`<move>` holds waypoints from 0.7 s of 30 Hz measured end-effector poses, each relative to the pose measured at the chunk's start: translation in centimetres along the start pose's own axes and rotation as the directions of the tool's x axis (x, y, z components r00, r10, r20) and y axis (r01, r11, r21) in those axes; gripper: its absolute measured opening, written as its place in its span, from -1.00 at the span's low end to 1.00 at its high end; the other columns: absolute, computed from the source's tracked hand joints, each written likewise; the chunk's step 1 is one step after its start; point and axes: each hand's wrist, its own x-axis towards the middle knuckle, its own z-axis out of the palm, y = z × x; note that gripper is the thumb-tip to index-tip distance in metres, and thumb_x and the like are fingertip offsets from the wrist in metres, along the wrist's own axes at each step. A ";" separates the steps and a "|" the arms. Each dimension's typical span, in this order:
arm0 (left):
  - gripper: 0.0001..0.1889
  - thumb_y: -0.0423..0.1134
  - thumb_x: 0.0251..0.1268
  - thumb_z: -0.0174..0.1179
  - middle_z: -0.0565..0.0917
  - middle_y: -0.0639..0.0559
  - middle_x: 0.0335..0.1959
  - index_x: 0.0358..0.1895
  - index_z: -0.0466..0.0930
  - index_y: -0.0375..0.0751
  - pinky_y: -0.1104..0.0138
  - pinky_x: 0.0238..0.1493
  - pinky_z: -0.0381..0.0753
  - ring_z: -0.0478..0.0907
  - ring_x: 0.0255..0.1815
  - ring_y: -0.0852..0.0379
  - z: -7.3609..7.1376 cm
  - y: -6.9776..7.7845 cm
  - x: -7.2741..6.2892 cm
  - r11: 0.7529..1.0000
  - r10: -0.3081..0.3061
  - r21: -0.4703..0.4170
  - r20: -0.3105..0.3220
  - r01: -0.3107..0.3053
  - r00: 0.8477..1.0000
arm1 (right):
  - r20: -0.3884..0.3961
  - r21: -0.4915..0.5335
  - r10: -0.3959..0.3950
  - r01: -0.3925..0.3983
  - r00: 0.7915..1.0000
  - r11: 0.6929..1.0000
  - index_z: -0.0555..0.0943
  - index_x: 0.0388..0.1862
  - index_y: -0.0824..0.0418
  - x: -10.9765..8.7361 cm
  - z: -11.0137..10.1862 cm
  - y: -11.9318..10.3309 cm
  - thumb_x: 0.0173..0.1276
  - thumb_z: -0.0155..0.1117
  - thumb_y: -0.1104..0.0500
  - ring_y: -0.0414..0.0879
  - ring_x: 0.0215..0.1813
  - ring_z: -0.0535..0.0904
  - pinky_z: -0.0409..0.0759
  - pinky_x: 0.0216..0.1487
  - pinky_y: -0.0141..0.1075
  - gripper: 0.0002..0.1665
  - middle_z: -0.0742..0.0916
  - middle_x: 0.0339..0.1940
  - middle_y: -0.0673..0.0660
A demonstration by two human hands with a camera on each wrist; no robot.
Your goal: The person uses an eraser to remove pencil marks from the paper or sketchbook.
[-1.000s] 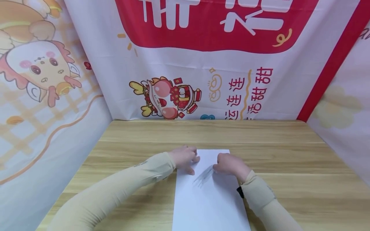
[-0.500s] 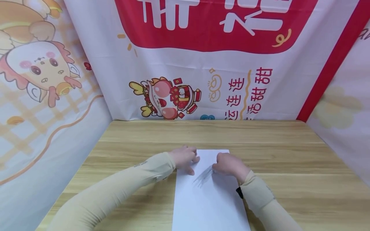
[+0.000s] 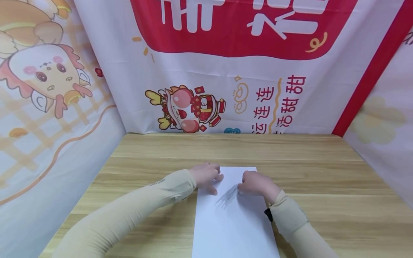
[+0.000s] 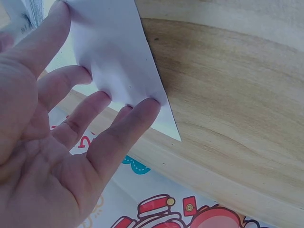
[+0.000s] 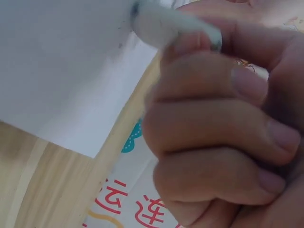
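Note:
A sheet of white paper lies on the wooden table, with a patch of grey pencil shading near its upper middle. My left hand rests on the paper's far left part. Its fingers are spread, with the fingertips pressing the sheet in the left wrist view. Between thumb and forefinger, my right hand pinches a white eraser with a dark smudge at one end. The other fingers are curled into the palm. In the head view the right hand hides the eraser, at the upper right end of the shading.
Bare wood of the table surrounds the paper. A printed white and red cloth hangs behind the table's far edge. More printed cloth stands along the left and right sides. A small black thing is at the right wrist.

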 end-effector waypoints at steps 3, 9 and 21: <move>-0.41 0.10 0.07 0.45 0.48 -0.04 0.18 0.17 0.65 -0.04 0.17 0.09 0.50 0.44 0.14 -0.07 0.0 0.0 0.1 1.000 -0.001 -0.004 0.004 0.001 1.000 | -0.002 0.000 0.006 -0.006 1.000 1.000 0.60 -0.25 0.33 -0.1 0.0 0.0 0.36 0.24 0.15 -0.04 -0.44 0.48 0.41 -0.41 -0.24 -0.79 0.59 -0.49 0.10; -0.39 0.08 0.07 0.45 0.49 -0.07 0.17 0.20 0.63 -0.08 0.17 0.20 0.41 0.44 0.16 -0.05 0.0 -0.1 0.0 1.000 0.012 -0.016 0.004 -0.012 1.000 | 0.010 0.020 0.006 -0.006 1.000 1.000 0.60 -0.21 0.35 0.0 -0.2 -0.1 0.36 0.25 0.15 -0.03 -0.40 0.49 0.45 -0.36 -0.21 -0.76 0.60 -0.45 0.10; -0.38 0.09 0.09 0.44 0.48 -0.07 0.18 0.23 0.61 -0.07 0.16 0.24 0.38 0.43 0.19 -0.04 -0.2 -0.2 0.1 1.000 0.024 -0.003 0.011 -0.024 1.000 | -0.006 0.006 -0.005 0.005 1.000 1.000 0.60 -0.26 0.35 0.2 -0.4 0.1 0.34 0.23 0.18 -0.04 -0.43 0.47 0.42 -0.39 -0.24 -0.79 0.59 -0.48 0.10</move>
